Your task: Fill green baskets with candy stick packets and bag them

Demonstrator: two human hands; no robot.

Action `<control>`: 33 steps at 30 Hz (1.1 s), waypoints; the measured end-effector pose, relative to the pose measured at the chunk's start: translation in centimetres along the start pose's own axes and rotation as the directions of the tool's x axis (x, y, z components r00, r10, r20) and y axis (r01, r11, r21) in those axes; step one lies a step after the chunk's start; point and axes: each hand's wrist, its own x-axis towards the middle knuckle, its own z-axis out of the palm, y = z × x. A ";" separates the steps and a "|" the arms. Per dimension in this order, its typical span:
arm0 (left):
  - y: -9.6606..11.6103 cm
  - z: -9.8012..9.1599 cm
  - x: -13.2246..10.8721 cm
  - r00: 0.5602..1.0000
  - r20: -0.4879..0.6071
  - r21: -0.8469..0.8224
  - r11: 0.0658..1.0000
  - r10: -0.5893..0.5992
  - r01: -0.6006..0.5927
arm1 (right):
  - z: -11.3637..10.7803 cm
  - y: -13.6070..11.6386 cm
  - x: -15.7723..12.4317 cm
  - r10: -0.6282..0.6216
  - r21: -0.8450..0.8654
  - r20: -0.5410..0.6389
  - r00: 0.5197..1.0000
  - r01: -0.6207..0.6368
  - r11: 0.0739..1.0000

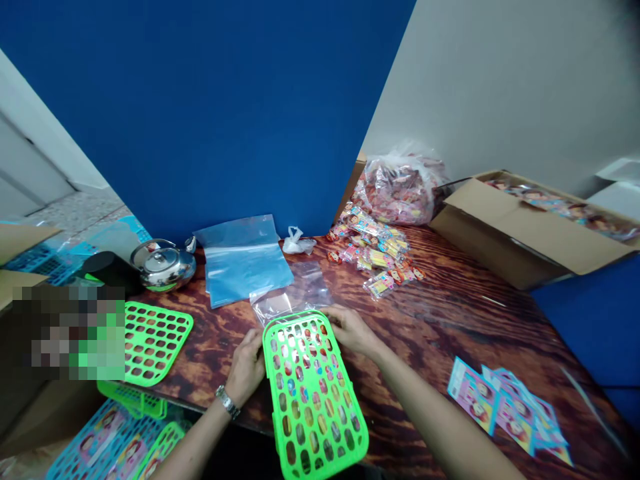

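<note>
A bright green plastic basket with oval holes stands before me at the table's front edge, colourful packets showing through it. My left hand, with a metal watch on its wrist, is at the basket's upper left side, fingers bent and partly hidden behind it. At the upper right corner is my right hand, its fingers curled by the rim. Just beyond the basket lies a clear plastic bag, close to both hands.
Flat clear bags, a kettle and a green lattice piece are at the left. Wrapped packets lie at the back. Printed cards and an open cardboard box are at the right.
</note>
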 end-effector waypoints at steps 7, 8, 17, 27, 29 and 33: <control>0.2 -1.0 1.8 0.968 0.162 -0.207 0.953 -0.190 0.222 | 0.7 1.1 1.5 0.325 0.496 0.183 0.928 -0.372 0.785; 0.3 -1.1 1.9 0.961 0.172 -0.218 0.943 -0.216 0.251 | 0.8 1.1 1.7 0.341 0.508 0.172 0.924 -0.380 0.773; 0.8 -0.8 1.8 0.979 -0.014 -0.040 0.978 -0.206 0.205 | 0.2 1.0 1.7 0.122 0.105 0.003 0.993 -0.122 0.987; 1.9 -1.2 1.2 0.986 -0.141 0.373 0.919 -0.083 0.131 | 0.7 0.1 0.4 -0.045 -0.102 -0.103 0.994 0.035 0.994; 1.9 -1.3 1.2 0.991 -0.124 0.441 0.892 -0.050 0.100 | 0.4 0.0 0.6 -0.042 -0.102 -0.080 0.996 0.033 0.994; 1.9 -1.2 1.0 0.996 -0.089 0.530 0.847 0.009 0.039 | -0.3 -0.1 1.3 0.004 -0.127 -0.086 0.996 -0.015 0.992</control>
